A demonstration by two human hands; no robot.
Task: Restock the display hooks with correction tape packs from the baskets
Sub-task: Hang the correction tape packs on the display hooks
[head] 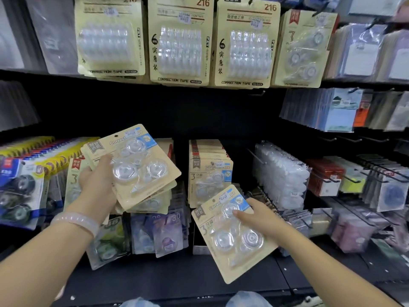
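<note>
Far left: a row of blue-and-yellow packs hangs on its own hooks, not part of this job by the look of it.

Left hand: thumb across the front, fingers hidden behind, gripping a fanned stack of packs, beige cards each with three clear tape dispensers under a blister. The stack is tilted with the punched hanging holes toward the upper left. Likely held as a supply so the other hand can draw off one at a time.

Centre, behind and between the hands: a hook of matching packs already hanging, faces forward, fairly full. Lower down, purple packs and green packs hang on nearer hooks.

Right hand: grasping a single pack by its right edge, thumb lying over the blister, the other fingers behind and out of sight. The card is low and near, tilted with its top toward the upper left. The hole is free of the grip, which suits threading it onto a hook. It is not on any hook yet.

Above: a top row of six-roll packs, well stocked. Right: clear packs and bare hooks further right.

No baskets in view.
</note>
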